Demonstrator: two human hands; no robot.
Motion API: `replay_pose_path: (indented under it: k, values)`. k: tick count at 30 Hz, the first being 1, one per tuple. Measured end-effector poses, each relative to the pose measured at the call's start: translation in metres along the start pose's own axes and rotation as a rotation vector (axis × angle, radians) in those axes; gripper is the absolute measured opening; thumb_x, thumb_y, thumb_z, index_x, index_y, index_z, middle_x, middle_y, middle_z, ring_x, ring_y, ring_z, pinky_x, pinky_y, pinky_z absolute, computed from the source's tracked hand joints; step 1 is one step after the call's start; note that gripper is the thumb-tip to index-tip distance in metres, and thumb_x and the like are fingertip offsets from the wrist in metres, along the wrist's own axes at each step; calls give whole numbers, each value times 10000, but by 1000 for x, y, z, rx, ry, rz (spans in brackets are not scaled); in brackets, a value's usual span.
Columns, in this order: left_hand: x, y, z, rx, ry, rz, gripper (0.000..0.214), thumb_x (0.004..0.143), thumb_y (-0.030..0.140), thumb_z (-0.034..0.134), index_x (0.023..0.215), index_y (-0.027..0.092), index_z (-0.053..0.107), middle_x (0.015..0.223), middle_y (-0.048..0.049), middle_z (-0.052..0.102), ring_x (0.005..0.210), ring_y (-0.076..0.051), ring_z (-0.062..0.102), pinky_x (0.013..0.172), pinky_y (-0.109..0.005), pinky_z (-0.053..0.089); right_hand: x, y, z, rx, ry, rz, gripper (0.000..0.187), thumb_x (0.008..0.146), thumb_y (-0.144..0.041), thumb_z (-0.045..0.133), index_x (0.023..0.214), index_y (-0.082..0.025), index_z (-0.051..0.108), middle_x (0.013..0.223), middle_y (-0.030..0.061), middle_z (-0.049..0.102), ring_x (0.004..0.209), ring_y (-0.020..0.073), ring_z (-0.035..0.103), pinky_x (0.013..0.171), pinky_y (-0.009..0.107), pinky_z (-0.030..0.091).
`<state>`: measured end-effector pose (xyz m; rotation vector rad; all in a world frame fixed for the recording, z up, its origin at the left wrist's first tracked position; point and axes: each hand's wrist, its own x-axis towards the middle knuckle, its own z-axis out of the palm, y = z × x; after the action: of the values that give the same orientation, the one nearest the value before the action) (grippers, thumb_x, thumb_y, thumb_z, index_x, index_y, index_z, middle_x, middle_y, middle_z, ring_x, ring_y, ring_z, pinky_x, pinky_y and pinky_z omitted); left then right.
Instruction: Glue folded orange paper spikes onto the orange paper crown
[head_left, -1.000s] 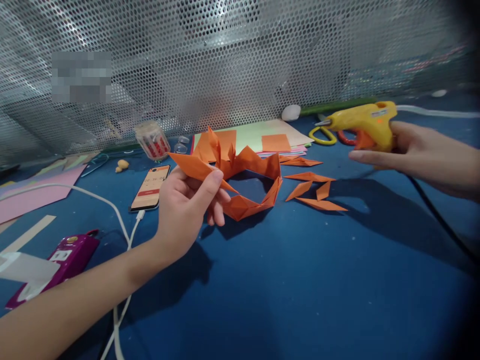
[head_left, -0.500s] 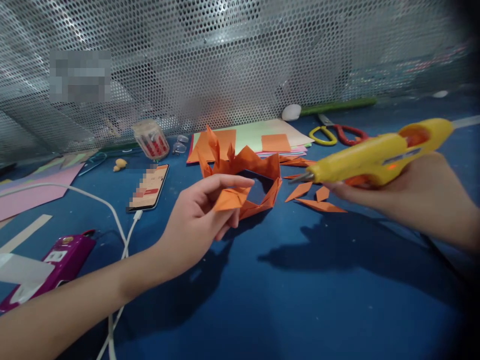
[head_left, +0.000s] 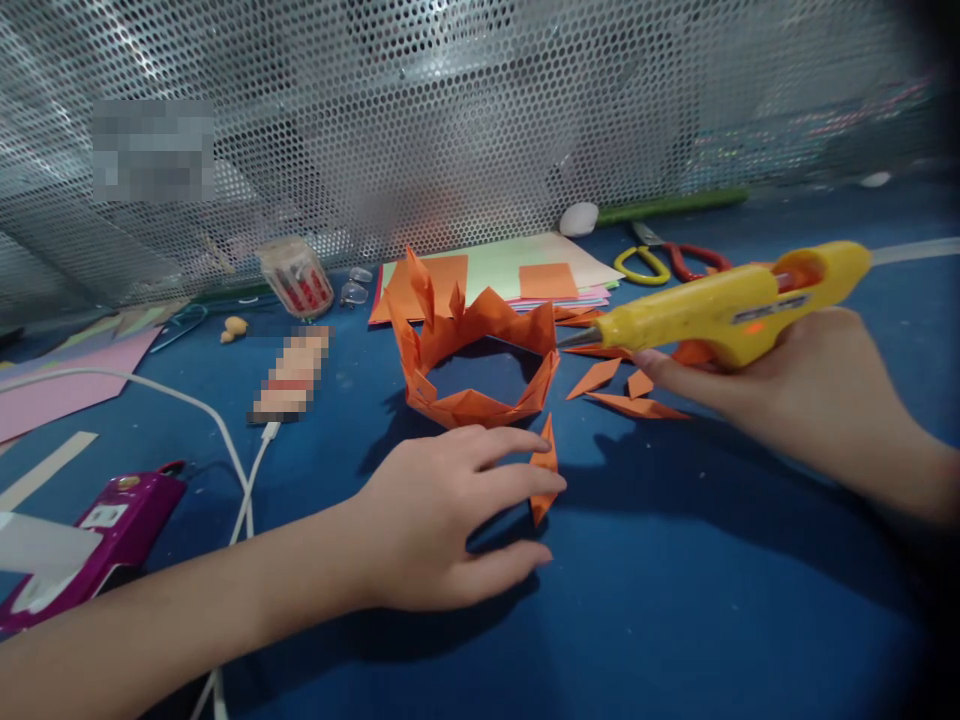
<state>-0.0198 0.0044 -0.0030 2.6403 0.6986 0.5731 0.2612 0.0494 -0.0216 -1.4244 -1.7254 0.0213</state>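
My right hand (head_left: 810,390) grips a yellow hot glue gun (head_left: 720,310), its orange light lit and its metal nozzle pointing left. In front of me lies my left hand (head_left: 450,515), fingers spread, with two fingertips over a folded orange paper piece (head_left: 546,485) on the table. Just beyond it stands a ring-shaped crown of folded orange paper (head_left: 480,408), with pointed pieces rising at its left side. Several loose orange folded pieces (head_left: 596,378) lie under and beside the nozzle.
Coloured paper sheets (head_left: 495,252) lie at the back, near scissors (head_left: 697,262) with yellow and red handles. A jar (head_left: 296,278), a phone (head_left: 292,375), white cables (head_left: 232,440) and a purple device (head_left: 139,520) are at left. A perforated metal panel (head_left: 480,130) closes off the far side.
My left hand has turned palm down and spread, lowering the orange folded piece from its pinch onto the table. The crown is now less hidden. The glue gun has shifted slightly left.
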Motion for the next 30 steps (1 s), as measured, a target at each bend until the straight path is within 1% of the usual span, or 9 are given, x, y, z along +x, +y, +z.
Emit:
replay_pose_path:
  k: [3,6,11,14,17,19,21,24,30]
  values:
    - [-2,-4,6,138,-111,37,443,950,473,626,1252,156,692,1267,-171,687,981,-300,687,826,-428,599,0,0,1,24,7,30,412,634,-656,656,552,-253,658,524,28,660,520,296,679,348,330,430]
    - [0,-7,11,188,-120,68,415,966,480,602,1182,144,717,1196,-153,711,944,-296,661,814,-433,584,0,0,1,20,4,45,405,616,-640,661,519,-247,645,526,37,665,522,301,682,366,341,454]
    - [0,-10,13,128,-34,23,178,983,259,612,932,112,698,1028,-119,735,957,-237,660,872,-333,555,1,5,0,-13,3,43,419,597,-629,655,446,-246,578,456,35,617,447,276,638,342,318,399]
    - [-2,-12,12,154,-15,2,164,1000,142,515,972,116,675,953,-104,733,896,-211,666,839,-308,559,2,6,0,-17,0,19,429,608,-626,643,427,-258,517,408,12,564,399,238,588,329,292,346]
    - [-3,-11,12,172,45,2,223,981,109,465,1065,127,671,914,-90,741,839,-206,684,788,-301,567,3,7,-2,-4,-8,-27,385,605,-590,651,464,-267,496,415,-11,543,417,211,569,357,288,351]
    - [-3,-8,11,116,97,-55,247,955,87,470,1068,148,682,918,-73,756,823,-191,703,781,-280,565,5,10,-5,1,-10,-93,335,607,-555,674,527,-265,526,468,-15,575,455,195,577,397,292,384]
    - [-2,-5,8,28,125,-154,237,934,86,504,1030,171,703,937,-53,769,824,-176,718,784,-258,560,8,15,-8,-6,-20,-247,307,659,-524,688,598,-258,549,520,-17,608,468,170,582,418,279,395]
    - [2,-1,5,-64,101,-298,186,904,109,570,928,187,738,896,-30,772,776,-164,716,757,-247,553,9,25,-9,-15,-69,-479,295,760,-503,678,665,-253,552,527,-42,612,428,131,567,398,248,376]
    - [8,-2,4,-118,39,-465,119,853,149,658,781,190,744,678,20,695,538,-117,572,590,-233,478,-2,31,2,57,-213,-570,212,859,-454,615,770,-273,553,557,-88,612,380,93,518,371,242,331]
